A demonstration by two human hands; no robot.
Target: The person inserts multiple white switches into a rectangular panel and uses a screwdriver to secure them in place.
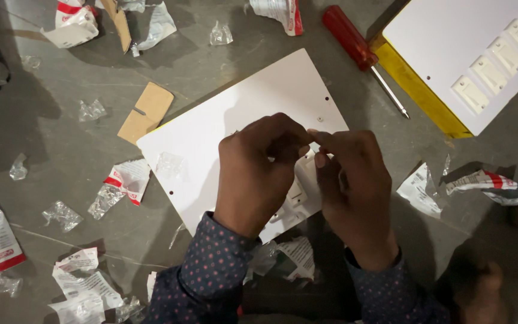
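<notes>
Near the centre of the frame, both hands meet above a white panel (235, 114) lying tilted on the grey floor (61, 150). Left hand (256, 171) and right hand (352, 186) have their fingertips pressed together on something very small, too hidden to name. Just beneath them a white switch module (297, 195) rests at the panel's lower edge, partly covered by the fingers. Both wrists wear dark dotted sleeves (211, 270). At the upper right lies a red-handled screwdriver (355, 45), its tip near a second white panel with a row of switches (487, 66) over a yellow sheet. Torn wrappers (124, 183) and a cardboard scrap (147, 111) litter the floor on the left.
</notes>
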